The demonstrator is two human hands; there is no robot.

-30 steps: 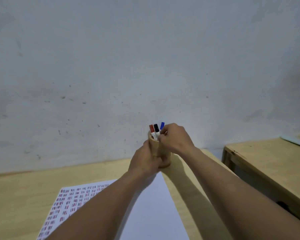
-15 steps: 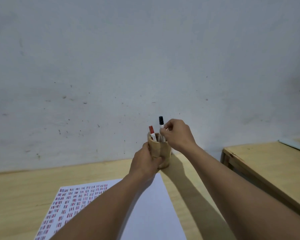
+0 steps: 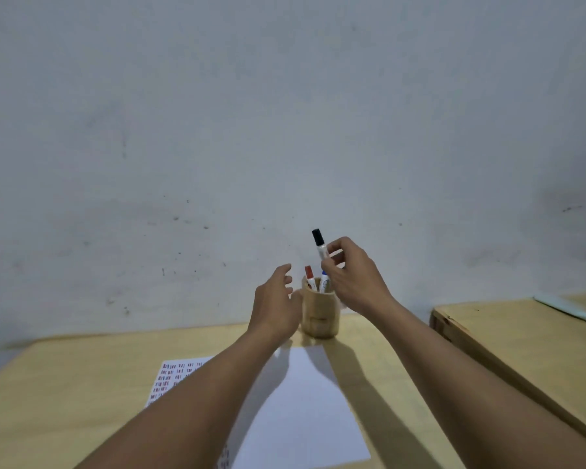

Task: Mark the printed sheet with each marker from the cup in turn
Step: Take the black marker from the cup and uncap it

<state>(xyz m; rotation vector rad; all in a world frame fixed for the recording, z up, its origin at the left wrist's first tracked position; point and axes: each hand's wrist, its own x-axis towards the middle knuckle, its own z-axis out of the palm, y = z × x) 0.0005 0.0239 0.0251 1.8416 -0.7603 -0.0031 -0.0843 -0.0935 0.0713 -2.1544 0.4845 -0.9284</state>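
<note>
A wooden cup (image 3: 319, 314) stands at the back of the table. In it stand a red-capped marker (image 3: 309, 276) and a blue-capped marker (image 3: 324, 281). My right hand (image 3: 354, 276) pinches a black-capped marker (image 3: 319, 243) and holds it upright above the cup. My left hand (image 3: 276, 302) hovers just left of the cup, fingers apart, off its wall. The printed sheet (image 3: 301, 411) lies in front of the cup; rows of red and dark marks show on its left part, and my left forearm hides much of it.
The wooden table (image 3: 65, 394) ends at a pale wall behind the cup. A second wooden table (image 3: 521, 336) stands to the right across a gap, with a long pale object (image 3: 570, 308) lying on it.
My right hand has lifted the black-capped marker up out of the cup. My left hand has let go of the cup and opened beside it.
</note>
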